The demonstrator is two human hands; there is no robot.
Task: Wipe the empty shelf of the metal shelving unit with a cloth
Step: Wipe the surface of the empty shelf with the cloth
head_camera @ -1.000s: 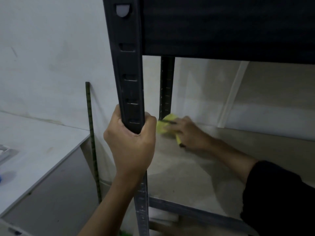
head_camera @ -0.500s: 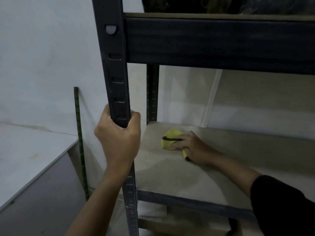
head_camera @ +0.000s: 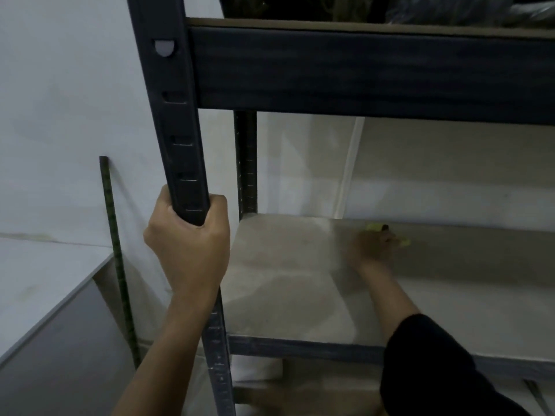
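The pale empty shelf board (head_camera: 288,283) of the dark metal shelving unit lies in front of me. My left hand (head_camera: 189,244) grips the unit's front left upright post (head_camera: 177,121). My right hand (head_camera: 371,246), blurred by motion, presses a yellow cloth (head_camera: 404,242) onto the board near its back edge. Only small yellow parts of the cloth show past the fingers. A black sleeve covers my right forearm.
A dark crossbeam (head_camera: 360,73) of the shelf above hangs overhead, with dark items on it. A rear upright (head_camera: 247,163) stands at the back left corner. A thin green rod (head_camera: 115,250) leans on the white wall. A white table (head_camera: 36,283) is at left.
My right hand has swept the cloth rightward along the back of the shelf board, away from the rear left corner. My left hand keeps its grip on the post.
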